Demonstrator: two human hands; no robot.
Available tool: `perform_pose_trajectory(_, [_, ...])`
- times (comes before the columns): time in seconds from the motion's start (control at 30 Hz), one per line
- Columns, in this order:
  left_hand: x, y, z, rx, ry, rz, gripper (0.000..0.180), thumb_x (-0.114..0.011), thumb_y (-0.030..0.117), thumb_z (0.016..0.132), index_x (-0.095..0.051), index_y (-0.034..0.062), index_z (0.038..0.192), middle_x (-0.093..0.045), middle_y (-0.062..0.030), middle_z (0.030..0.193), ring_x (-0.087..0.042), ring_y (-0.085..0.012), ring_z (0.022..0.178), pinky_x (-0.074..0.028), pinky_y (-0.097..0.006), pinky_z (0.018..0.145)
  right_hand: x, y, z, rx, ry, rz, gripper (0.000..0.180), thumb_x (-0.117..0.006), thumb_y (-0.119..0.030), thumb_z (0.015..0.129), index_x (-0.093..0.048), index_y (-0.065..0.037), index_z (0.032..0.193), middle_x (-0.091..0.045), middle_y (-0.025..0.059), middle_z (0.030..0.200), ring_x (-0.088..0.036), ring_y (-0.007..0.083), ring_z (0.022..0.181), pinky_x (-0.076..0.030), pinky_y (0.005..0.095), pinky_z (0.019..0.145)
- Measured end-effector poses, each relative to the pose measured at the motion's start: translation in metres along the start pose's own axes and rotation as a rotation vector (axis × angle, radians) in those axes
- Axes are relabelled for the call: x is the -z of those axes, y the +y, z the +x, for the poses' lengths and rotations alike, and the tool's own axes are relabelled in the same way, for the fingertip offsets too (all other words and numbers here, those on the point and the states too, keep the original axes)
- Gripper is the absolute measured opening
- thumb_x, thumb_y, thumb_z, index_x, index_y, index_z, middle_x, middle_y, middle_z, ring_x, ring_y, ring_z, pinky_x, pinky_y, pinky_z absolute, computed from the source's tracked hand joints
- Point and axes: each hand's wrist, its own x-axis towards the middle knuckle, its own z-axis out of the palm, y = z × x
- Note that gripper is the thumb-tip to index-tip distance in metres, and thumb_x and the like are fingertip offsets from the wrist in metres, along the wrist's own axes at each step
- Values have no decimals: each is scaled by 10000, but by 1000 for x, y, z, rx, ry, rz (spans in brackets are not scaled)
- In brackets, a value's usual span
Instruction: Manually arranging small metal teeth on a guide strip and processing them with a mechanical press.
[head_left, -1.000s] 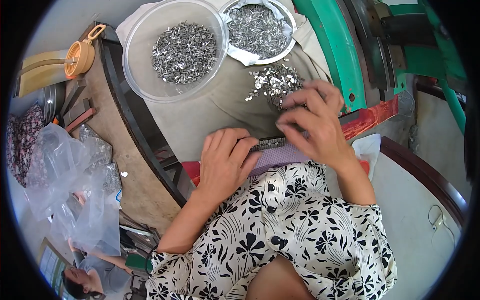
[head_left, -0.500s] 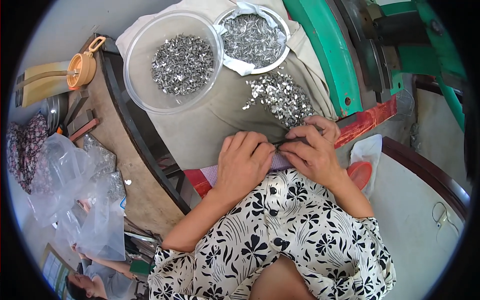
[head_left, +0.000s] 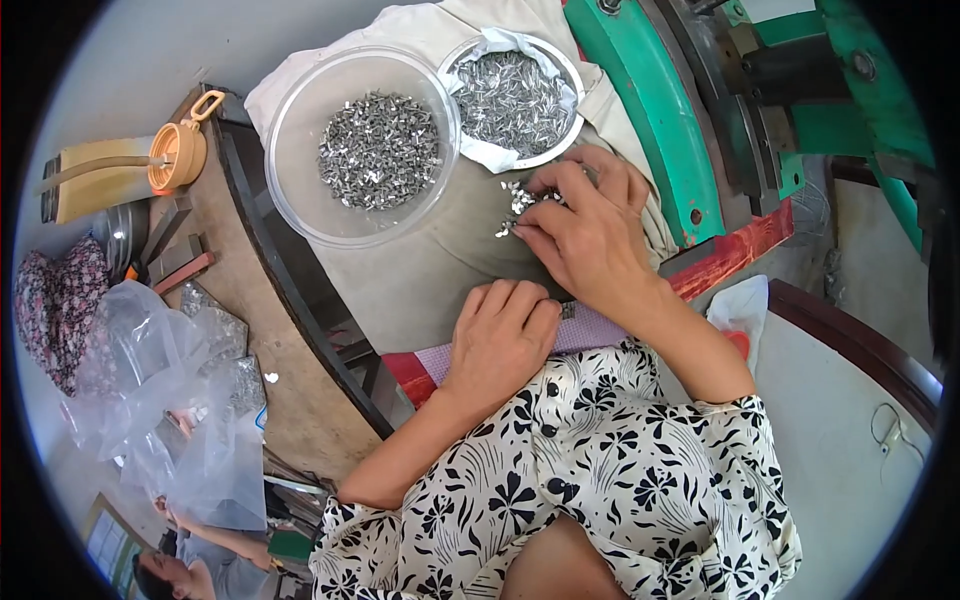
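My right hand (head_left: 595, 225) reaches over a pile of small shiny metal pieces (head_left: 520, 197) on the drab cloth (head_left: 400, 285). Its thumb and forefinger are apart, touching the pile's edge, and the hand hides most of the pieces. My left hand (head_left: 505, 335) rests near the cloth's front edge, fingers curled closed. Whatever it grips is hidden, though a small dark grey bit (head_left: 568, 310) shows beside its fingertips. Beyond the hands stand a clear plastic tub (head_left: 285, 170) with many short metal pieces and a white bowl (head_left: 575, 130), lined with white sheeting, holding slender metal pieces.
Green machinery (head_left: 650, 130) rises at the right, beside a red board (head_left: 740, 245). On the left, a wooden bench (head_left: 300, 400) carries clear plastic bags (head_left: 200, 420), a red-edged bar (head_left: 185, 270) and an orange lidded cup (head_left: 180, 160). Another person (head_left: 200, 570) sits at lower left.
My right hand has left my left hand and moved forward onto the metal pile, covering most of it. My left hand stays curled in nearly the same place. The view has shifted slightly.
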Motion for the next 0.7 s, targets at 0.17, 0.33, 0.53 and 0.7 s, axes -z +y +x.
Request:
perform_pose_trajectory(0.17, [3, -2, -1, -18, -5, -3, 161, -743, 112, 752, -651, 75, 878, -610, -32, 930, -581, -231, 872, -442, -364, 774, -8, -7, 2, 20, 21, -48, 144, -815, -153, 677, -731, -130, 791, -631, -19, 1108, -482, 299, 1206, -281, 460, 983])
perform_pose_trajectory(0.33, [3, -2, -3, 0, 19, -18, 177, -752, 130, 757, -650, 73, 890, -611, -37, 933, -583, -245, 880, -444, -377, 776, -9, -1, -1, -55, 38, 59, 141, -815, -149, 683, -732, -135, 796, -639, -26, 1123, -462, 296, 1212, -281, 467, 983])
perform_pose_trajectory(0.53, [3, -3, -3, 7, -15, -46, 187, -756, 139, 762, -653, 79, 907, -613, -40, 949, -580, -249, 878, -442, -381, 774, -13, 1, -6, 25, 66, 4, 152, -809, -141, 679, -714, -134, 797, -636, -25, 1129, -477, 305, 1201, -284, 469, 988])
perform_pose_trajectory(0.7, [6, 1, -2, 33, -5, -42, 182, -757, 139, 760, -662, 79, 904, -610, -39, 935, -584, -246, 886, -444, -381, 780, 10, 4, -12, 65, 14, 85, 158, -807, -138, 672, -701, -135, 790, -647, -23, 1105, -480, 310, 1196, -295, 446, 996])
